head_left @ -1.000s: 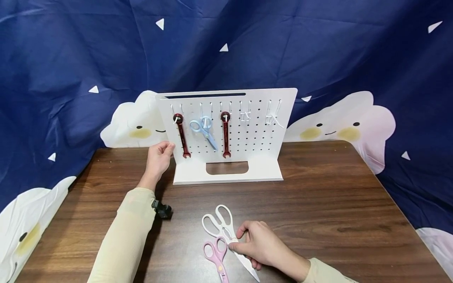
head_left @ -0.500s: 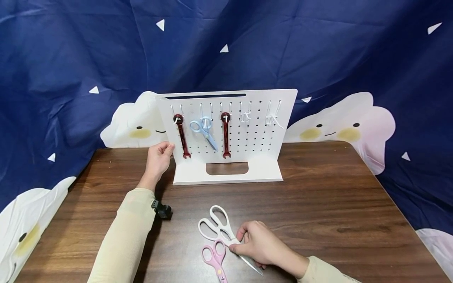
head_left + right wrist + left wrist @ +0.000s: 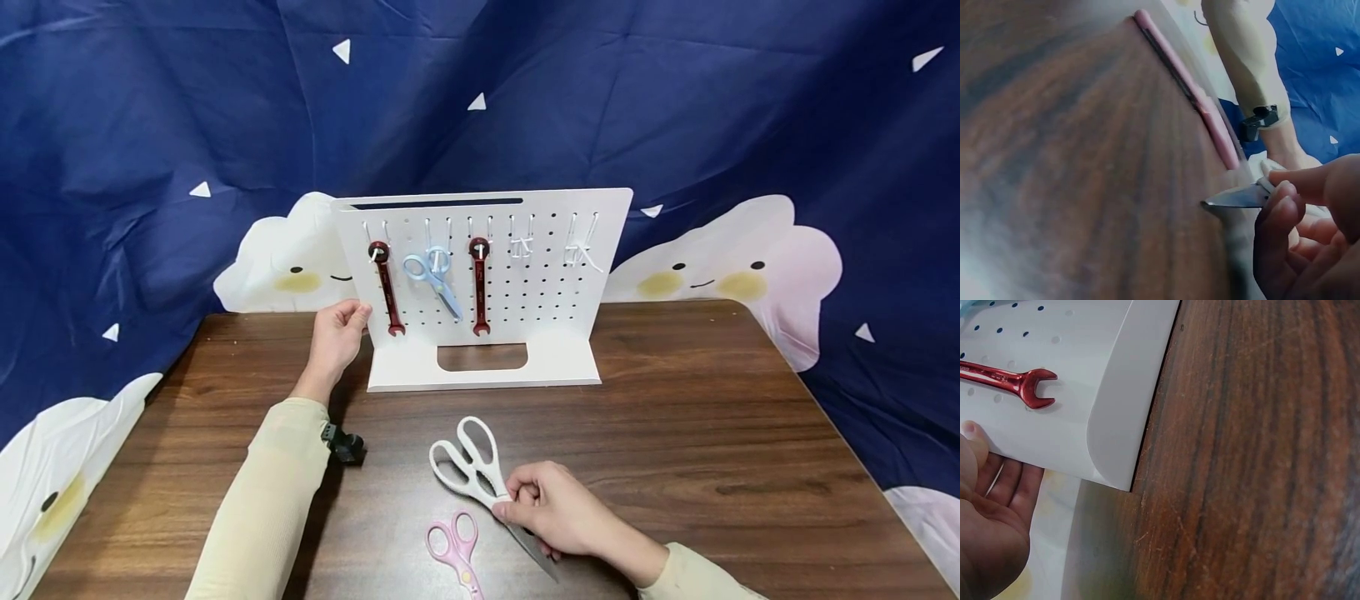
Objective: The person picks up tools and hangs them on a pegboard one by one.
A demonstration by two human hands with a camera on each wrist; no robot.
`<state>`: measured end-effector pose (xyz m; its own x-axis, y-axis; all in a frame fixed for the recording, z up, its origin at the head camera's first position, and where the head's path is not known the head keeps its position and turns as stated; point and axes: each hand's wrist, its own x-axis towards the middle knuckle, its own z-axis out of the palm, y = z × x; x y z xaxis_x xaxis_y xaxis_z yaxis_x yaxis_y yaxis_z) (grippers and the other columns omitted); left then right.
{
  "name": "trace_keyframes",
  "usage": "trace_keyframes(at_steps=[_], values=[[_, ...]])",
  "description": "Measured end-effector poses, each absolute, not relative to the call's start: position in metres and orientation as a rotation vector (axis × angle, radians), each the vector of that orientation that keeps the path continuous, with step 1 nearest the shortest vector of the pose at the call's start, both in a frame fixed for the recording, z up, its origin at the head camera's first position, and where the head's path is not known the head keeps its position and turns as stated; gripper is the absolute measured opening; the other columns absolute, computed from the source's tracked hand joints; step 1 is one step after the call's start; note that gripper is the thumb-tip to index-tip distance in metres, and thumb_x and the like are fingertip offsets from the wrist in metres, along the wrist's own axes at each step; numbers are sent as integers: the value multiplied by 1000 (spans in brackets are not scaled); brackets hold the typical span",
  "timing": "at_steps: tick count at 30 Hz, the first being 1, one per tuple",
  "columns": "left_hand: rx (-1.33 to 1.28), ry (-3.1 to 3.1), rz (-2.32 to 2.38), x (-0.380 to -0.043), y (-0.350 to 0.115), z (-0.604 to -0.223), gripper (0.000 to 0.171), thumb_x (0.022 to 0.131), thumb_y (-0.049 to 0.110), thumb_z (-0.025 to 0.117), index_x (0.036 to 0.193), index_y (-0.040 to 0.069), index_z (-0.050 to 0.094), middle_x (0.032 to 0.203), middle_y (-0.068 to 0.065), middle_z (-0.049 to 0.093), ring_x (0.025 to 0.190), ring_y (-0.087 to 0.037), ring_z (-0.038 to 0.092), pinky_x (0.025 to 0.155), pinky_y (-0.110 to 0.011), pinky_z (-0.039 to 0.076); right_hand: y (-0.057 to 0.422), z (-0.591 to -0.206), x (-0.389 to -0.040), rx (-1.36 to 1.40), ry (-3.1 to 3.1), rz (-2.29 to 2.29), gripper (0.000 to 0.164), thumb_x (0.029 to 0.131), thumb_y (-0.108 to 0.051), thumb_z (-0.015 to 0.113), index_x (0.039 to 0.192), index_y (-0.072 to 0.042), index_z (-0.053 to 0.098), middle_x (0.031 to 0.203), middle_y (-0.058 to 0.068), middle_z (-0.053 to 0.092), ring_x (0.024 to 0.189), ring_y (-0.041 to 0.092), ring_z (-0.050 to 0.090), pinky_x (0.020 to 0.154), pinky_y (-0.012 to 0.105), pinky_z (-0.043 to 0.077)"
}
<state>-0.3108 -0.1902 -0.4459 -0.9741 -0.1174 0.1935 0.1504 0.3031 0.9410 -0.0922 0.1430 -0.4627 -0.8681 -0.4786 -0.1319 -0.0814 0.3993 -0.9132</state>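
Note:
White-handled scissors (image 3: pixel 480 479) slant over the table in the head view, handles up and to the left. My right hand (image 3: pixel 558 512) pinches them near the pivot between thumb and fingers. Their pointed blade (image 3: pixel 1235 197) sticks out past the fingertips in the right wrist view. At the left edge of a white pegboard stand (image 3: pixel 547 362), my left hand (image 3: pixel 339 335) grips the board, thumb in front and fingers behind. Two red wrenches (image 3: pixel 481 287) and light blue scissors (image 3: pixel 438 279) hang from the board's hooks. Pink scissors (image 3: pixel 453 546) lie on the table, left of the white ones.
White hooks (image 3: pixel 581 250) on the board's right part hold nothing. A brown wooden table (image 3: pixel 712 433) lies under everything. Behind it hangs a blue curtain (image 3: pixel 525 100) with cloud prints.
The white scissors have shifted and turned in my right hand, their handles now higher and apart from the pink scissors. My left hand stays on the board.

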Motion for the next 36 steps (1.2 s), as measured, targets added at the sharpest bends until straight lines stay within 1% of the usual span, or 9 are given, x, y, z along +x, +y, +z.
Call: trace_keyframes(at_steps=[4, 11, 13, 18, 21, 23, 26, 29, 36], values=[[-29, -2339, -1733, -311, -190, -446, 30, 110, 13, 62, 106, -15, 73, 74, 5, 69, 77, 1, 63, 76, -10, 57, 145, -455, -95, -458, 2289, -1501, 23, 100, -22, 77, 85, -10, 66, 55, -9, 51, 36, 1, 49, 34, 27, 46], [-37, -2336, -1740, -312, -190, -447, 30, 110, 12, 62, 106, -16, 72, 73, 6, 69, 77, 2, 63, 78, -13, 59, 150, -443, -101, -456, 2266, -1641, 18, 101, -17, 75, 96, 0, 70, 64, -6, 52, 45, 1, 49, 41, 20, 44], [-41, -2337, -1737, -312, -190, -447, 30, 110, 12, 61, 106, -16, 72, 74, 6, 69, 78, 2, 63, 80, -14, 60, 152, -440, -103, -462, 2281, -1664, 17, 101, -15, 76, 98, 1, 71, 66, -6, 54, 47, 1, 49, 42, 19, 42], [-47, -2345, -1723, -311, -191, -446, 30, 111, 13, 61, 105, -15, 72, 75, 5, 69, 79, 0, 64, 79, -14, 59, 156, -435, -108, -499, 2399, -1683, 11, 98, -13, 78, 96, -4, 74, 69, -8, 54, 54, -2, 45, 47, 17, 37], [-53, -2347, -1717, -311, -191, -446, 30, 110, 12, 62, 104, -15, 72, 73, 6, 68, 78, -1, 63, 78, -13, 59, 158, -432, -112, -519, 2451, -1704, 8, 97, -11, 79, 95, -5, 75, 72, -6, 56, 59, -1, 47, 51, 18, 39], [-50, -2340, -1722, -311, -191, -446, 30, 110, 12, 62, 103, -15, 72, 71, 6, 67, 77, -1, 62, 78, -14, 59, 159, -430, -115, -519, 2472, -1714, 8, 97, -11, 80, 96, -4, 76, 75, -4, 60, 62, -1, 50, 53, 18, 42], [-47, -2337, -1726, -311, -191, -447, 29, 110, 12, 62, 104, -15, 72, 72, 7, 67, 76, 1, 62, 79, -16, 60, 162, -426, -119, -497, 2480, -1730, 8, 98, -10, 79, 98, -3, 77, 78, 1, 67, 63, 0, 54, 53, 19, 45], [-43, -2341, -1724, -311, -191, -447, 29, 110, 12, 62, 104, -15, 72, 73, 7, 68, 76, 1, 62, 80, -17, 61, 164, -421, -123, -478, 2505, -1738, 6, 98, -10, 78, 99, -4, 78, 81, 4, 71, 63, 1, 56, 53, 20, 47], [-49, -2344, -1721, -312, -192, -448, 29, 111, 11, 61, 106, -15, 72, 76, 6, 70, 78, 1, 63, 77, -10, 57, 168, -410, -130, -443, 2565, -1799, 8, 98, -7, 78, 102, 0, 78, 83, 6, 73, 70, 1, 63, 58, 20, 51]])
